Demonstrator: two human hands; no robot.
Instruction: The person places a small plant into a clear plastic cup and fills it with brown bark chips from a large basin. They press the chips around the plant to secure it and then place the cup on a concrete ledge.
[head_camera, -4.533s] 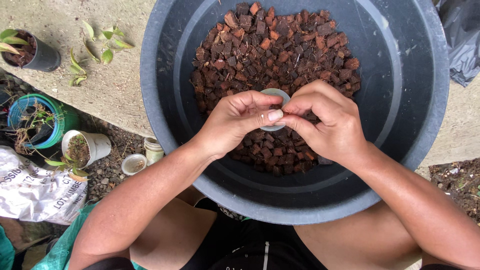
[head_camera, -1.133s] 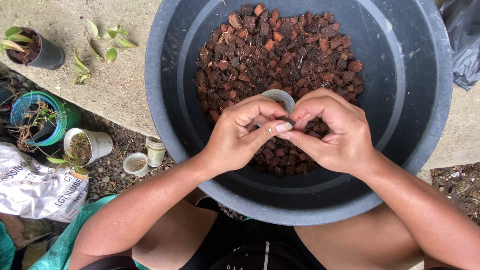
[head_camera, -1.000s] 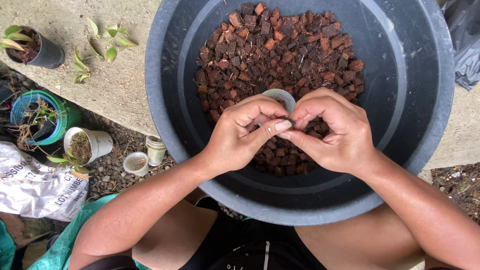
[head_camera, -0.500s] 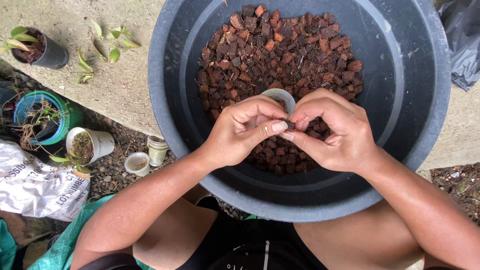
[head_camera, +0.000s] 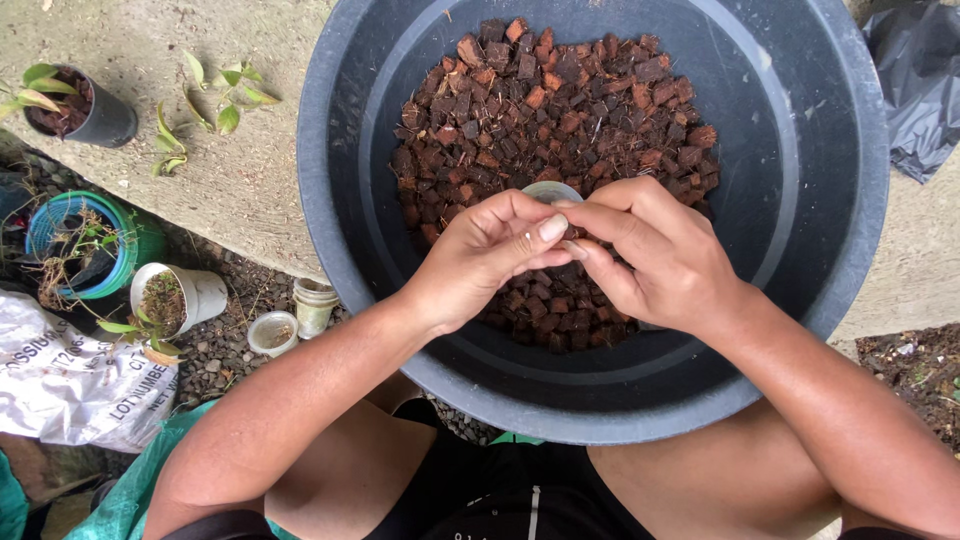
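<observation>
Small pot (head_camera: 552, 190) held over bark chips (head_camera: 560, 110) in the grey tub (head_camera: 840, 200), mostly hidden behind the fingers; only a rim arc shows, mouth seemingly up, long axis not readable. Left hand (head_camera: 490, 255) and right hand (head_camera: 655, 260) meet fingertip to fingertip, each grip pinching the pot, wrists angled inward

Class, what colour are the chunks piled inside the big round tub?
Reddish-brown chunks, seen clearest in the head view.

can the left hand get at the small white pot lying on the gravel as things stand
Probably not right now: the left hand is pinching at the small cup over the tub. The small white pot lies clear of it, beyond the tub's rim.
</observation>
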